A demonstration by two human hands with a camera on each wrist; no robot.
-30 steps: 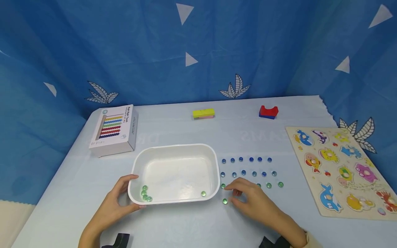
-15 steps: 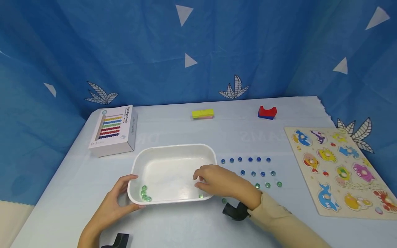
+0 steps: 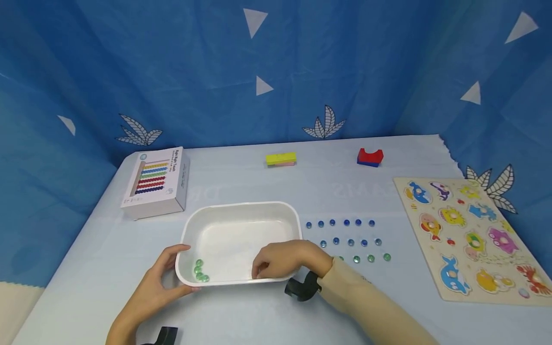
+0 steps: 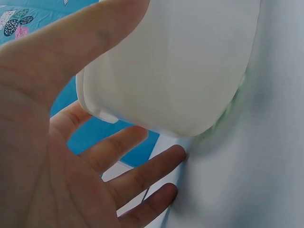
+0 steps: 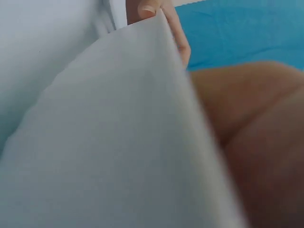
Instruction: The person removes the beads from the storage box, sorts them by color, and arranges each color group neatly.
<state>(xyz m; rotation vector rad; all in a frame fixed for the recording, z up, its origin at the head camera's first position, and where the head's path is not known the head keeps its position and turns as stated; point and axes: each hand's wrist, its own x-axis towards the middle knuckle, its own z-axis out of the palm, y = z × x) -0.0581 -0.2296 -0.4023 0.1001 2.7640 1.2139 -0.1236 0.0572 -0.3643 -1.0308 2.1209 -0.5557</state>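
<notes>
A white plastic tray sits on the pale table. My left hand grips its left end, thumb at the near side and index finger over the rim; the left wrist view shows the other fingers spread beside the wall. My right hand is down inside the tray's near right part with bent fingers. Its fingertips, and anything between them, are hidden; the tray wall blocks the right wrist view. Several green glass gems lie in the near left corner of the tray.
Rows of blue glass gems and green glass gems lie right of the tray. Around them are a wooden peg puzzle, an abacus box, yellow blocks and red and blue blocks.
My right hand has moved left from the gem rows, over the tray's right rim and down inside. The green gem at the tray's right is now covered. My left hand keeps its grip.
</notes>
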